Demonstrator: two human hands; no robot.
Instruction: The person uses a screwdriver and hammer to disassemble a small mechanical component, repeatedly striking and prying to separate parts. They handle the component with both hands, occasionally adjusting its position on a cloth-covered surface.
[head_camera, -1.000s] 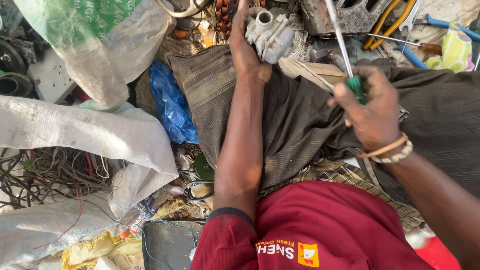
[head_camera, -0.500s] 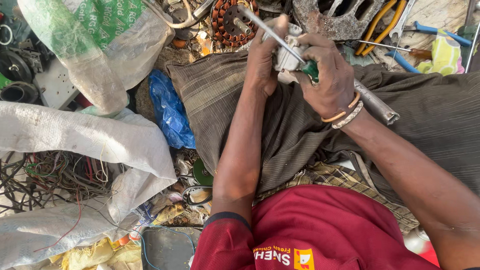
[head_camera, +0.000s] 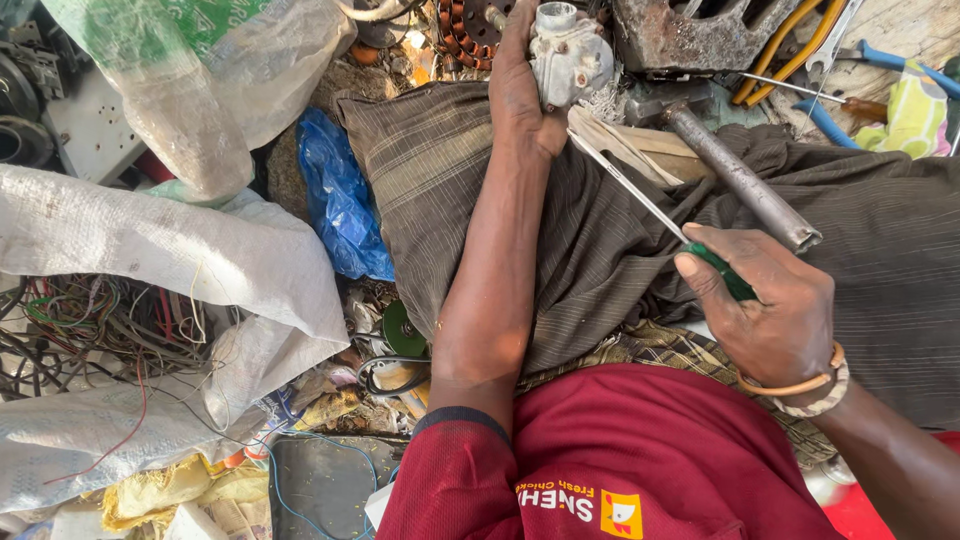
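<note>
Your left hand (head_camera: 520, 95) is wrapped around a small grey metal part (head_camera: 568, 55) and holds it out past your knee, near the top of the view. Your right hand (head_camera: 775, 315) is closed on the green handle of a long screwdriver (head_camera: 640, 195). Its thin tip points up at the part.

The tip could slip off and poke your left wrist, because that wrist sits right by it. The metal pipe (head_camera: 740, 180) rests loose on your striped cloth (head_camera: 600, 250) and could roll off.

Your left fingers are hidden behind the part. The very tip of the screwdriver is hard to see, so you cannot tell if it touches.
</note>
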